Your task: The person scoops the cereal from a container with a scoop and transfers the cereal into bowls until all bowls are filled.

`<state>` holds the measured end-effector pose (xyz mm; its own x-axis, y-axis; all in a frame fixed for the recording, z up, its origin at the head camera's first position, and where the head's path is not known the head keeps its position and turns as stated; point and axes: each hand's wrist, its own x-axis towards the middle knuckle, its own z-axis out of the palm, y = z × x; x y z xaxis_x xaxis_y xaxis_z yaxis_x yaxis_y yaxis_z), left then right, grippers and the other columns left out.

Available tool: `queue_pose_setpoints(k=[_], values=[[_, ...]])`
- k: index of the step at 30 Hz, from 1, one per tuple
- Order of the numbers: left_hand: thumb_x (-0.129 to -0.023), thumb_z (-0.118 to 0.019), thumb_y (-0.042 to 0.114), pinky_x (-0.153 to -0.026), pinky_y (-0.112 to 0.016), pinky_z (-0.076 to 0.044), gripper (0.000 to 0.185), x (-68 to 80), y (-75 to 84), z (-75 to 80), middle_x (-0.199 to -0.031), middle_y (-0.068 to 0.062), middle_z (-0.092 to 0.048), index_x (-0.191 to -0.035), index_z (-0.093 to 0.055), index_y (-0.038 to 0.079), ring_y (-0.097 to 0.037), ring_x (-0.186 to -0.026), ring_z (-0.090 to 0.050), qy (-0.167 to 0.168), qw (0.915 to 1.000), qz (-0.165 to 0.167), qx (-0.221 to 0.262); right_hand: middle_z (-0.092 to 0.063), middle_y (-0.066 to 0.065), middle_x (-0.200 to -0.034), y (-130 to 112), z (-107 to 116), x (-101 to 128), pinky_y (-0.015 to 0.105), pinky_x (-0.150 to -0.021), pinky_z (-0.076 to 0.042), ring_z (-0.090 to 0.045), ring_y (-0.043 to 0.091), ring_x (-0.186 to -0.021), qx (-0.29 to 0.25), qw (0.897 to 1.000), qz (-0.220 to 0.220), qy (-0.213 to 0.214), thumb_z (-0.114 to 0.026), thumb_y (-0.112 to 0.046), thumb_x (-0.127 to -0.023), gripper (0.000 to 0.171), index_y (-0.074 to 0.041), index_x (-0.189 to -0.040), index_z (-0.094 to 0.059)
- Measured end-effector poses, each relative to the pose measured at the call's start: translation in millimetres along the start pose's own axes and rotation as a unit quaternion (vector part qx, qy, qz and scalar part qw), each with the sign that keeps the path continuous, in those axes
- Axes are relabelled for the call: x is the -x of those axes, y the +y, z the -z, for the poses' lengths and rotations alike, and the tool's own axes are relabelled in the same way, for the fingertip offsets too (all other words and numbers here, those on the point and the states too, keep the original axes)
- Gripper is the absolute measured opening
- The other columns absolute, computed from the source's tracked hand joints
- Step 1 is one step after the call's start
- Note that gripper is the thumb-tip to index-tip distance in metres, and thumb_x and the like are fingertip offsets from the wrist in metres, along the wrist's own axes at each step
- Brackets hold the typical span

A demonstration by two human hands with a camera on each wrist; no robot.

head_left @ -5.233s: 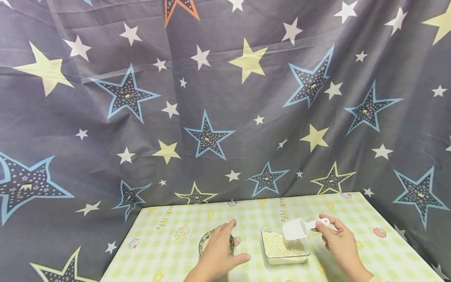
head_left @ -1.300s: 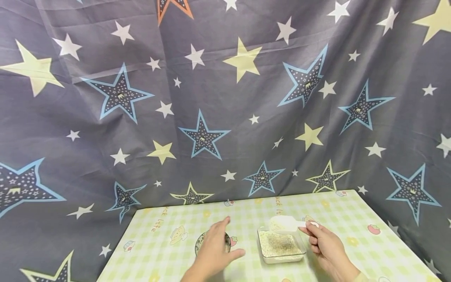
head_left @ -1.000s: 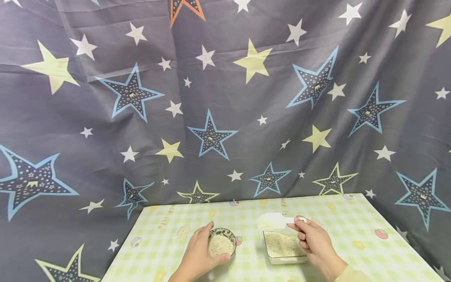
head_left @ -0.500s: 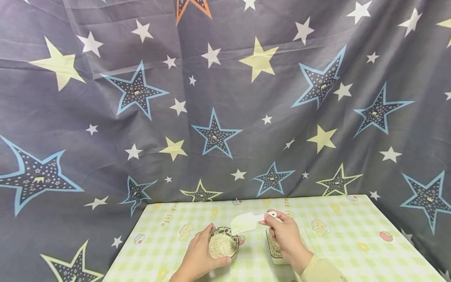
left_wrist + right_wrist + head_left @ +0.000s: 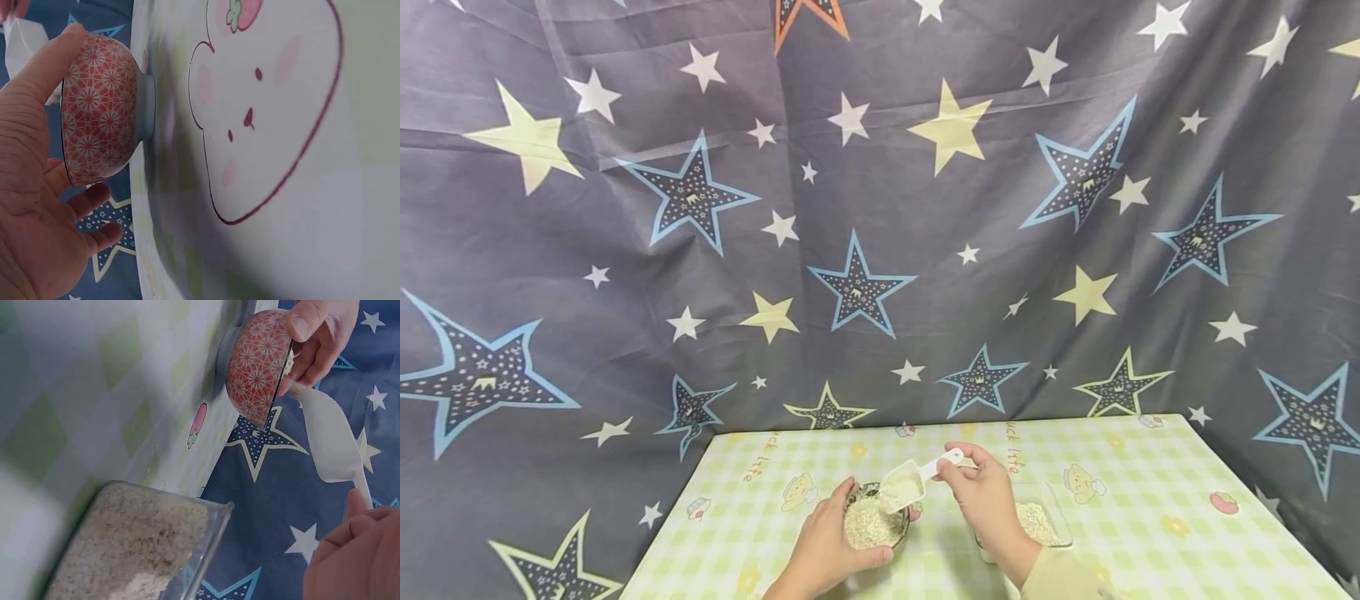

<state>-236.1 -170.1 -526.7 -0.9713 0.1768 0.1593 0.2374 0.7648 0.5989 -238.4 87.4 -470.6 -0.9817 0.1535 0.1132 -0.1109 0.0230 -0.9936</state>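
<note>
My left hand (image 5: pixel 822 540) grips a small bowl (image 5: pixel 100 106) at its rim, thumb on the near side and fingers on the far side. Outside, the bowl has a red flower pattern; pale oat-like flakes fill much of it. My right hand (image 5: pixel 988 500) pinches the handle of a white plastic scoop (image 5: pixel 331 437). The scoop tilts down to the left, its lip over the bowl, with flakes at its mouth. Partly behind my right forearm stands a square clear container (image 5: pixel 215 540) of the same flakes, to the right of the bowl.
A green-and-white checked cloth (image 5: pixel 760 517) with cartoon prints covers the table. A dark star-patterned curtain (image 5: pixel 880 208) hangs behind the table's back edge.
My right hand has carried the scoop left from above the container to the bowl and tipped it. My left hand has moved from hovering over the bowl to gripping its side.
</note>
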Motion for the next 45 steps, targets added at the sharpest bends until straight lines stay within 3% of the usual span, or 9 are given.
queue_pose_setpoints(k=[5, 7, 10, 13, 17, 21, 29, 45], values=[[-0.066, -0.095, 0.066, -0.108, -0.066, -0.052, 0.126, -1.1, -0.3, -1.7, -0.152, -0.016, -0.061, -0.161, -0.040, 0.004, -0.043, -0.132, -0.061, -0.002, 1.0000, 0.006, 0.005, -0.083, 0.014, -0.088, -0.7, -4.2, 4.5, 0.019, -0.056, -0.041, -0.058, 0.002, -0.058, 0.016, 0.998, 0.056, -0.013, -0.078, -0.012, -0.097, 0.031, -0.006, -0.127, -0.071], [-0.066, -0.095, 0.067, -0.108, -0.066, -0.052, 0.126, -1.6, -0.6, -1.7, -0.152, -0.016, -0.061, -0.161, -0.040, 0.005, -0.043, -0.132, -0.061, -0.003, 0.9999, 0.009, 0.007, -0.083, 0.013, -0.086, -1.1, -5.2, 5.8, 0.018, -0.058, -0.041, -0.058, 0.001, -0.058, 0.018, 0.997, 0.072, -0.015, -0.079, -0.011, -0.097, 0.028, -0.007, -0.124, -0.072], [-0.067, -0.094, 0.068, -0.108, -0.066, -0.052, 0.126, -1.9, -1.1, -1.3, -0.153, -0.015, -0.061, -0.162, -0.039, 0.005, -0.043, -0.133, -0.061, -0.005, 0.9999, 0.011, 0.009, -0.081, 0.008, -0.079, -2.0, -6.1, 8.2, 0.018, -0.049, -0.032, -0.041, 0.002, -0.048, 0.029, 0.995, 0.099, -0.019, -0.079, -0.011, -0.097, 0.025, -0.011, -0.121, -0.074], [-0.067, -0.094, 0.068, -0.107, -0.067, -0.052, 0.126, -2.0, -1.5, -0.7, -0.154, -0.015, -0.060, -0.161, -0.039, 0.004, -0.043, -0.132, -0.061, -0.006, 0.9999, 0.009, 0.007, -0.075, 0.002, -0.068, -2.4, -7.3, 10.5, 0.017, -0.045, -0.026, -0.033, 0.000, -0.046, 0.038, 0.990, 0.132, -0.026, -0.079, -0.012, -0.097, 0.024, -0.014, -0.120, -0.075], [-0.067, -0.093, 0.068, -0.106, -0.068, -0.052, 0.124, -1.3, -0.6, 0.1, -0.153, -0.017, -0.060, -0.161, -0.042, 0.005, -0.044, -0.132, -0.061, -0.007, 0.9999, 0.008, 0.008, -0.065, -0.004, -0.060, -0.9, -9.3, 13.2, 0.017, -0.044, -0.030, -0.036, -0.002, -0.047, 0.055, 0.983, 0.173, -0.037, -0.078, -0.015, -0.098, 0.022, -0.019, -0.120, -0.076], [-0.069, -0.093, 0.068, -0.107, -0.069, -0.051, 0.119, -1.1, -0.6, 0.2, -0.154, -0.017, -0.059, -0.159, -0.047, 0.007, -0.044, -0.134, -0.059, -0.014, 0.9997, 0.007, 0.018, -0.067, -0.008, -0.062, 1.0, -10.8, 14.9, 0.017, -0.045, -0.035, -0.041, -0.002, -0.050, 0.070, 0.977, 0.195, -0.045, -0.078, -0.018, -0.098, 0.022, -0.025, -0.119, -0.076], [-0.071, -0.091, 0.069, -0.109, -0.069, -0.050, 0.109, -3.0, -2.1, 0.5, -0.157, -0.012, -0.058, -0.156, -0.052, 0.012, -0.041, -0.137, -0.058, -0.023, 0.9993, -0.003, 0.029, -0.068, -0.010, -0.063, 3.1, -10.6, 16.0, 0.017, -0.047, -0.037, -0.041, -0.002, -0.051, 0.084, 0.973, 0.205, -0.057, -0.077, -0.019, -0.099, 0.022, -0.028, -0.119, -0.076], [-0.072, -0.091, 0.067, -0.113, -0.075, -0.044, 0.109, -3.5, -1.3, 1.2, -0.162, -0.016, -0.053, -0.157, -0.052, 0.011, -0.047, -0.146, -0.051, -0.033, 0.9990, -0.002, 0.030, -0.068, -0.006, -0.063, 1.6, -6.2, 13.3, 0.018, -0.046, -0.035, -0.041, -0.001, -0.049, 0.066, 0.981, 0.175, -0.049, -0.078, -0.019, -0.099, 0.023, -0.026, -0.121, -0.076]])
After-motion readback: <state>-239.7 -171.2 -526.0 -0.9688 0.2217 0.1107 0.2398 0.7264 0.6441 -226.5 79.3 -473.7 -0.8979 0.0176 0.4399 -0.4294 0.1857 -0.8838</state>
